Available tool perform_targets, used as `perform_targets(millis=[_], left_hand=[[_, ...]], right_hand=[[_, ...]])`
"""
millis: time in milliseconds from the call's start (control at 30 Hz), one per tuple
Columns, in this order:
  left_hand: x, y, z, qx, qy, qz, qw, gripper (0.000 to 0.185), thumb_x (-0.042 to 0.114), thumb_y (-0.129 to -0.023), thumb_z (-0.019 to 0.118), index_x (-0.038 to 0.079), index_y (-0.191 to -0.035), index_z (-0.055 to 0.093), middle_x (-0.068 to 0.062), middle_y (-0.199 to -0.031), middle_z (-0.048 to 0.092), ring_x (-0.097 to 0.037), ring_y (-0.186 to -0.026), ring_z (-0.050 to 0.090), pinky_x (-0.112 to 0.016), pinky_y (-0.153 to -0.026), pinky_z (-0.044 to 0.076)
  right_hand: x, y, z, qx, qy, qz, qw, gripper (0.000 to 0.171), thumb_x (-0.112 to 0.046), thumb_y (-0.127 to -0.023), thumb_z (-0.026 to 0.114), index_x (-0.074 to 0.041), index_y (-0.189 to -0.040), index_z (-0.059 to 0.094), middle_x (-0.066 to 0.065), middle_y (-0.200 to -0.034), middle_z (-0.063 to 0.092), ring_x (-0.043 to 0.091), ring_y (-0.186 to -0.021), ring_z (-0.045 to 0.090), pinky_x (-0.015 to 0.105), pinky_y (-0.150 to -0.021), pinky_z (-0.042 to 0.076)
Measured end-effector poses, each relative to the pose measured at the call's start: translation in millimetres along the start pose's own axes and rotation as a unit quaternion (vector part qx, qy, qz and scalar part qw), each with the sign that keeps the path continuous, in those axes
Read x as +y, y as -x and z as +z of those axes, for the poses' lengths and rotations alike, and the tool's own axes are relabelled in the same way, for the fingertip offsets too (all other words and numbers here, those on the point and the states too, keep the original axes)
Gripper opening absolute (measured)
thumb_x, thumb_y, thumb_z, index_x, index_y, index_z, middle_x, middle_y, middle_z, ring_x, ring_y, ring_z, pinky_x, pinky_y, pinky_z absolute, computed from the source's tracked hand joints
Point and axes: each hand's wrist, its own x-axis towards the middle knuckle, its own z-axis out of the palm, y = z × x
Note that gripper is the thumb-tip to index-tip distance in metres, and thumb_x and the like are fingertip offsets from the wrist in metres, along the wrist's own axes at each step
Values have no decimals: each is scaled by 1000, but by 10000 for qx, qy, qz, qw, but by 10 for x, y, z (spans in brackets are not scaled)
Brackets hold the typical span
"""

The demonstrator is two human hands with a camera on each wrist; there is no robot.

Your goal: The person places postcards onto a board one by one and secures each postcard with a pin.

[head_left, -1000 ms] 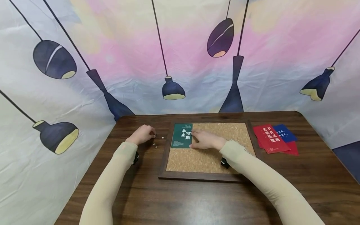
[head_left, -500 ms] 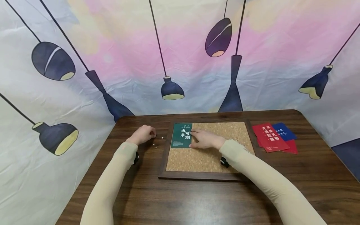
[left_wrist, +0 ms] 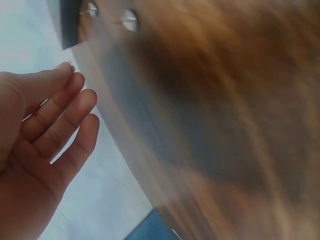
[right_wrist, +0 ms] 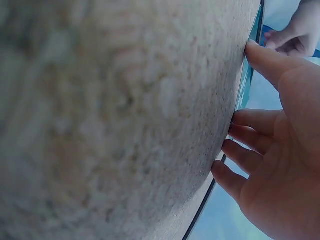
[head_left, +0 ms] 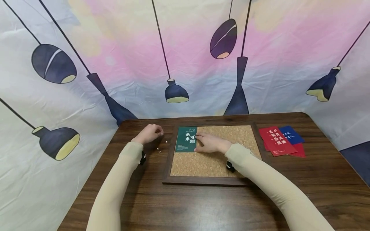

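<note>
My left hand [head_left: 151, 133] is raised off the table left of the cork board [head_left: 214, 165]. Its thumb and forefinger pinch a thumbtack [left_wrist: 72, 67], of which only a tiny shiny bit shows in the left wrist view. Loose thumbtacks [left_wrist: 129, 20] lie on the wood below, between this hand and the frame. A green card [head_left: 185, 143] with white writing lies flat in the board's upper left corner. With fingers spread, my right hand [head_left: 212, 143] rests on the board, fingertips at the card's right edge. The right wrist view shows those fingertips touching the cork.
On the brown wooden table [head_left: 185, 205], right of the board, lie a red card [head_left: 277, 141] and a blue card [head_left: 292, 136], overlapping, with more red beneath. A dark wooden frame [head_left: 202, 183] edges the cork. Behind the table hangs a cloth [head_left: 130, 38] printed with lamps.
My left hand has lifted from the tabletop and shifted slightly right and away, toward the board, with the thumbtack. The right hand and the green card have stayed in place.
</note>
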Motion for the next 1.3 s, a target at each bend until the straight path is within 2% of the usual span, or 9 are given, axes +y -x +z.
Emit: perform_targets(millis=[367,567,767,900,1133,1300], left_hand=[[247,-201,-35,6,1075,80,9942,22,20,-105,57,4,-113,70,-12,-106,69,-25,-89,61,-42,-79,50],[414,-388,-56,71,1026,143,9946,22,19,-106,55,4,-111,70,-9,-103,68,-23,-81,55,-39,-75,45],[644,-551,-58,13,1144,235,9932,24,17,-106,55,1,-114,70,-11,-107,68,-24,-90,60,-40,-80,50],[777,-649,-12,-174,1224,350,9917,25,17,-106,54,0,-114,70,-12,-108,68,-25,-92,62,-40,-81,52],[903,-775,103,-421,1111,400,9921,23,15,-107,52,1,-110,71,-14,-105,69,-24,-82,57,-36,-75,47],[972,-842,168,-510,1035,397,9925,23,15,-107,52,1,-111,71,-12,-105,68,-24,-85,60,-37,-77,50]], right_hand=[[20,-18,15,-30,6,21,10000,78,-50,-100,58,-2,-156,33,15,-164,26,33,-149,28,46,-119,27],[26,-11,1,-43,16,38,10000,78,-50,-100,58,-3,-157,33,14,-164,26,33,-148,29,46,-118,28],[36,-22,-13,-49,-13,63,10000,78,-50,-100,59,-3,-156,34,15,-163,27,32,-148,29,46,-118,29],[38,-30,-7,-51,-33,60,10000,77,-51,-100,58,-4,-156,34,14,-163,27,32,-148,30,45,-118,29],[8,-27,-19,-181,-92,69,9998,77,-50,-101,57,-4,-157,32,14,-164,24,31,-149,29,45,-118,29],[-12,-6,-39,-155,-161,44,9997,76,-47,-101,57,-2,-157,32,15,-164,25,32,-149,29,46,-118,29]])
